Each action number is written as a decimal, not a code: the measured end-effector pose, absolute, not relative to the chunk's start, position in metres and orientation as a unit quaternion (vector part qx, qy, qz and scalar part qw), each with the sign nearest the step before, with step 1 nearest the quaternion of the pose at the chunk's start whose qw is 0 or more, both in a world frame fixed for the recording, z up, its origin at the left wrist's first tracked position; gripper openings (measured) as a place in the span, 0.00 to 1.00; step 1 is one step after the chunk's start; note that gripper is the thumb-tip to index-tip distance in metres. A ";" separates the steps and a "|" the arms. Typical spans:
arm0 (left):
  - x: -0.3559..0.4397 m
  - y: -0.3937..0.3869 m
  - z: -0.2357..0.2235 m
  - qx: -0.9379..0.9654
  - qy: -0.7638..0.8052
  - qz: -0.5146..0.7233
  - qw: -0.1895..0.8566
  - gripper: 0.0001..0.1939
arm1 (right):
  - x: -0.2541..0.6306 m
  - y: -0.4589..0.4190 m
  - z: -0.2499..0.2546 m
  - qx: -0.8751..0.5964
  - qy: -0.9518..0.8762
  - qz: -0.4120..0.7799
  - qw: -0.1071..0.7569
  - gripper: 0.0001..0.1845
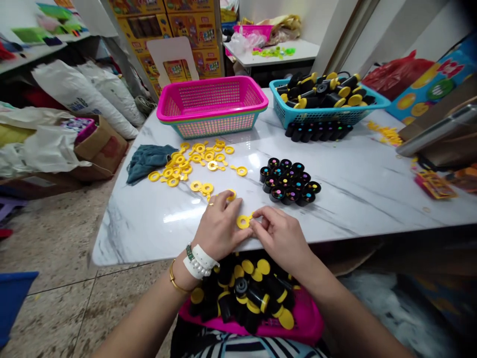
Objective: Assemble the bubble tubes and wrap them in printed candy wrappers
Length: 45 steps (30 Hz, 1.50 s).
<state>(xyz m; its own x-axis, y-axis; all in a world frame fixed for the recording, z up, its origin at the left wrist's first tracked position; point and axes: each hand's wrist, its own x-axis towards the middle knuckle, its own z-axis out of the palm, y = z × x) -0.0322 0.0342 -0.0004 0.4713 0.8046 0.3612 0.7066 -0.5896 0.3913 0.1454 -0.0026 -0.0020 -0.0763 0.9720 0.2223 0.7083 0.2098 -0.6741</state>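
Observation:
My right hand (279, 236) pinches the small tab of a yellow plastic ring (243, 222) just above the table's front edge. My left hand (219, 226) is beside it, fingers curved and thumb spread apart, its fingertips at another yellow ring (232, 195) on the tabletop. The left thumb reaches close to the right fingertips. Ahead of the left hand, more yellow rings with tabs (179, 164) lie scattered. A cluster of upright black tubes (290, 181), with coloured dots inside, stands beyond my right hand.
On my lap sits a pink basket (311, 318) of black tubes with yellow caps. A pink basket (212, 99) nested in a teal one and a filled blue basket (328, 117) stand at the back. A row of black tubes (318, 132) and a dark cloth (149, 161) are on the table.

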 end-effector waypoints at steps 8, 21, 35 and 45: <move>-0.020 0.033 0.034 0.820 0.419 0.333 0.201 0.16 | 0.150 -0.013 0.003 -0.559 -0.785 0.145 0.225 0.14; 0.071 0.048 0.010 0.798 0.551 0.226 0.095 0.17 | 0.201 -0.041 -0.008 -0.565 -0.777 0.115 0.253 0.06; -0.008 0.019 0.019 0.798 0.533 0.245 0.136 0.16 | 0.176 -0.023 -0.010 -0.494 -0.814 0.095 0.293 0.14; -0.007 0.023 0.004 0.801 0.464 0.288 0.245 0.11 | 0.187 -0.015 0.003 -0.517 -0.753 0.155 0.377 0.18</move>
<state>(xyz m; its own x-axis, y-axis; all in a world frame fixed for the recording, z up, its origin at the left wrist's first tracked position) -0.0066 0.0229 0.0042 0.4039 0.8843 0.2342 0.6026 -0.4498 0.6592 0.1875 -0.0151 0.0034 -0.1817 0.8952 0.4069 0.6615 0.4174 -0.6231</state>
